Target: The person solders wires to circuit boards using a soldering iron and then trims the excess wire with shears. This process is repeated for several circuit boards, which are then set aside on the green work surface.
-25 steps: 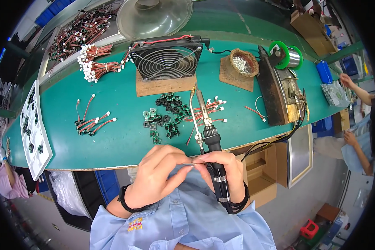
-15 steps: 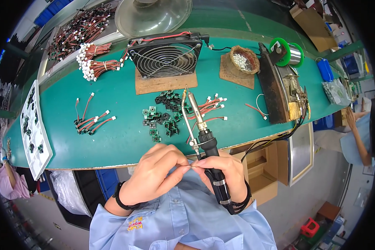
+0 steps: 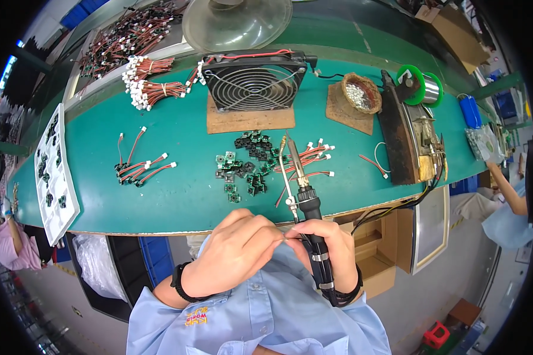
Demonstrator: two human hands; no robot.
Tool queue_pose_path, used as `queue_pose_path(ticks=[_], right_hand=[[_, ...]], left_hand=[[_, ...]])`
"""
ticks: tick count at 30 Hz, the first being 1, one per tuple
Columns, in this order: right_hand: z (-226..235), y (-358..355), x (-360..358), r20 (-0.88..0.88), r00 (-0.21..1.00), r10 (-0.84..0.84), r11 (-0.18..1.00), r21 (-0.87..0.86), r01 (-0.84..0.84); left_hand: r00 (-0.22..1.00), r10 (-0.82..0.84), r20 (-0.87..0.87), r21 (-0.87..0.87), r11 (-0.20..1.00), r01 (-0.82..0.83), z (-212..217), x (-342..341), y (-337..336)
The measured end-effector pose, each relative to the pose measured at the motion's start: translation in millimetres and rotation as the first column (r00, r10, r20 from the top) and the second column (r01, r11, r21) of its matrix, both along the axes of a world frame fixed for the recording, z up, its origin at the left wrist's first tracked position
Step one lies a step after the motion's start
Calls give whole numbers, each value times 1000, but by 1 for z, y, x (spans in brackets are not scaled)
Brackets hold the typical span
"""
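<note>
My right hand (image 3: 333, 247) is closed round the black handle of a soldering iron (image 3: 311, 207) with a thin metal feed tube clamped alongside. The iron's tip points away from me, over the bench. My left hand (image 3: 234, 251) is closed, its fingertips meeting my right fingertips in front of the bench edge. A thin dark piece shows at that pinch, too small to name. Beyond the hands lies a pile of small green and black circuit boards (image 3: 256, 181). Red-and-black wire leads (image 3: 314, 155) with white connectors lie partly behind the iron.
A fan (image 3: 256, 89) stands on a brown board. At left are wired boards (image 3: 137, 171) and a white tray (image 3: 70, 201). Bundled leads (image 3: 154, 92) lie far left. To the right are a bowl of pellets (image 3: 361, 94), a solder spool (image 3: 423, 87) and a co-worker's arm (image 3: 506, 186).
The bench has shifted rightward in view. My left fingers have curled further over the pinch, while my right hand keeps its hold on the iron. The co-worker's arm at right has moved.
</note>
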State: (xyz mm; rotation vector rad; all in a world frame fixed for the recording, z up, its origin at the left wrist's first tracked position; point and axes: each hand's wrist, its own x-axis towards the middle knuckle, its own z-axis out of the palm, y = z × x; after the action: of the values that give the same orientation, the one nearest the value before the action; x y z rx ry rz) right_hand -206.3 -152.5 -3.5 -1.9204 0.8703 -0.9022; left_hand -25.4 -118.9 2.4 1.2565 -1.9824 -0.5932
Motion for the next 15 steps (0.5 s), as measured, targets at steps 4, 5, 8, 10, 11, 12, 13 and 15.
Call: queue_pose_path(ticks=[4, 5, 8, 10, 11, 12, 13, 15], right_hand=[[0, 3, -2, 22, 1000, 4, 1000, 1, -4], [0, 4, -2, 44, 999, 17, 1000, 10, -17], [0, 5, -3, 90, 995, 45, 998, 27, -48], [1, 5, -3, 67, 995, 79, 993, 76, -84], [-1, 5, -3, 56, 994, 97, 989, 103, -103], [0, 5, -4, 57, 994, 97, 989, 103, -102], [-1, 4, -4, 63, 993, 102, 990, 90, -108], [-1, 2, -4, 77, 991, 113, 991, 62, -118]], left_hand=[[1000, -13, -15, 24, 1000, 14, -2, 3, 3], [997, -35, -64, 43, 998, 38, -3, 4, 4], [985, -71, -159, 78, 993, 84, -5, 4, 8], [989, -71, -129, 89, 993, 82, -7, 3, 11], [991, -70, -113, 96, 992, 81, -9, 3, 12], [991, -70, -112, 96, 992, 81, -8, 3, 12], [988, -81, -129, 108, 990, 95, -8, 4, 11], [982, -100, -162, 132, 984, 122, -7, 5, 8]])
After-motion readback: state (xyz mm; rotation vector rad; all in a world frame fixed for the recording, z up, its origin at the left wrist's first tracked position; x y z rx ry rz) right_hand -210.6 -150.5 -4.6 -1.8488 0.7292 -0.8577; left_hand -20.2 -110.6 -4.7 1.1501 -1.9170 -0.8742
